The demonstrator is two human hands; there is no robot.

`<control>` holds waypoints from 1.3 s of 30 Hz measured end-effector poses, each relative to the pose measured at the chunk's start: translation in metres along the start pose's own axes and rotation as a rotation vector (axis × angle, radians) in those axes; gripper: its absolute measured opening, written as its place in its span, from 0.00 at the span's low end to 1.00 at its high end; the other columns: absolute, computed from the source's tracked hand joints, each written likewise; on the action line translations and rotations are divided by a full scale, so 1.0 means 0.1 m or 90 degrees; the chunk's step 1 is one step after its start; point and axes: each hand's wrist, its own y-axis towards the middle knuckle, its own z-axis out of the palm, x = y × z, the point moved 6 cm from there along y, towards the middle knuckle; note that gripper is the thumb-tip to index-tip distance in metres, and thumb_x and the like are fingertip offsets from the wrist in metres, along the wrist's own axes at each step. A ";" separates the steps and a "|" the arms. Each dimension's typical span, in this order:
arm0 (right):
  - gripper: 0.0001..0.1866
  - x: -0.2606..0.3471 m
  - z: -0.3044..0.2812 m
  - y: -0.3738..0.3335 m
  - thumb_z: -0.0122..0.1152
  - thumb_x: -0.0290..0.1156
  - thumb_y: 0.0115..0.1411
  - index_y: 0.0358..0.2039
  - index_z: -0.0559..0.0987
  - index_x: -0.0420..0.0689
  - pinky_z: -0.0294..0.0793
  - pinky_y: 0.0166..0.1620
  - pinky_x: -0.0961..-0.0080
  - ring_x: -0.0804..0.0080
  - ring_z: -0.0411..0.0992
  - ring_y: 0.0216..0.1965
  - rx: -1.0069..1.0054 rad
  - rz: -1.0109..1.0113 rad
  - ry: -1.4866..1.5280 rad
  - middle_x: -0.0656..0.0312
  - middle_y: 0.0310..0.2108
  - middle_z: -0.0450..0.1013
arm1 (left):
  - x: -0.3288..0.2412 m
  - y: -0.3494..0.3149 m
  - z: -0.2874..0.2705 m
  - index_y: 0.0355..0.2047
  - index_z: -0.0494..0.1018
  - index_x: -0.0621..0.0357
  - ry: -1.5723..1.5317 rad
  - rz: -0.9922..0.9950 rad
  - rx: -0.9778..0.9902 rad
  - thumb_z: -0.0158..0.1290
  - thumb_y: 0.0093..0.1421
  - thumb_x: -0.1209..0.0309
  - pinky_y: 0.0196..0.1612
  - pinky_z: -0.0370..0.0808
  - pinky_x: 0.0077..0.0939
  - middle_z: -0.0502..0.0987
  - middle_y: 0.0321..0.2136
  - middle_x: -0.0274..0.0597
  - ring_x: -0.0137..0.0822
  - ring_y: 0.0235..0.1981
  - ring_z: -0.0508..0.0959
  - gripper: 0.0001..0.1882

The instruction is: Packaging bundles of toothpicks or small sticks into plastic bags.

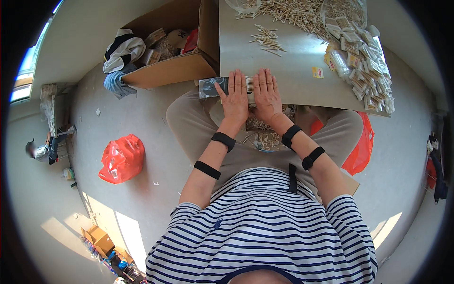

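Note:
My left hand lies flat near the table's front edge, fingers stretched out and thumb apart. Beside it, my right hand rests flat too, fingers extended. A short row of cotton swabs shows in the gap between them; how far it runs under my palms is hidden. Left of my left hand, a clear plastic bag over something dark sticks out past the table's corner. Loose cotton swabs lie in and around a container at my lap, partly hidden by my wrists.
On the table are a small swab pile, a larger heap, many bagged swab packs and a yellow-white card. An open cardboard box stands left. A red plastic bag sits on the floor. Another person is far left.

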 end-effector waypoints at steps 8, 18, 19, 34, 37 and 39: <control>0.63 0.05 0.00 0.02 0.79 0.43 0.41 0.70 0.52 0.28 0.42 0.75 0.47 0.35 0.40 0.75 -0.007 -0.010 0.004 0.35 0.73 0.44 | 0.03 -0.02 0.03 0.73 0.53 0.61 -0.013 -0.005 -0.008 0.49 0.61 0.71 0.68 0.35 0.78 0.47 0.75 0.45 0.46 0.76 0.45 0.39; 0.61 0.00 0.04 0.02 0.77 0.39 0.42 0.71 0.51 0.30 0.43 0.75 0.49 0.39 0.41 0.76 -0.018 -0.005 -0.027 0.37 0.73 0.44 | 0.17 -0.15 -0.49 0.62 0.72 0.52 -0.132 -0.015 -0.007 0.70 0.40 0.70 0.68 0.46 0.69 0.63 0.66 0.47 0.50 0.70 0.57 0.44; 0.61 0.01 0.02 0.02 0.77 0.39 0.42 0.71 0.51 0.30 0.43 0.75 0.49 0.39 0.41 0.76 -0.017 -0.008 -0.025 0.37 0.73 0.44 | 0.19 -0.18 -0.53 0.55 0.76 0.51 -0.182 -0.023 -0.021 0.69 0.41 0.71 0.67 0.49 0.62 0.67 0.59 0.45 0.48 0.65 0.61 0.36; 0.58 0.02 0.04 0.02 0.76 0.41 0.47 0.70 0.51 0.30 0.42 0.75 0.50 0.39 0.41 0.76 -0.007 -0.006 -0.034 0.37 0.73 0.45 | 0.14 -0.19 -0.47 0.46 0.82 0.48 -0.245 -0.036 -0.050 0.67 0.44 0.72 0.63 0.56 0.49 0.72 0.44 0.37 0.43 0.52 0.69 0.25; 0.57 0.01 0.05 0.01 0.75 0.37 0.46 0.70 0.52 0.30 0.43 0.75 0.50 0.39 0.41 0.75 -0.031 -0.012 -0.034 0.37 0.73 0.45 | 0.21 -0.18 -0.45 0.44 0.83 0.48 -0.265 -0.057 -0.071 0.66 0.46 0.73 0.62 0.57 0.48 0.73 0.41 0.36 0.42 0.50 0.70 0.21; 0.56 0.01 0.03 0.00 0.73 0.32 0.43 0.70 0.53 0.31 0.44 0.75 0.49 0.38 0.43 0.75 -0.065 -0.018 -0.004 0.37 0.73 0.47 | 0.26 -0.17 -0.43 0.42 0.84 0.48 -0.272 -0.078 -0.077 0.65 0.46 0.73 0.61 0.57 0.47 0.73 0.40 0.36 0.41 0.49 0.70 0.19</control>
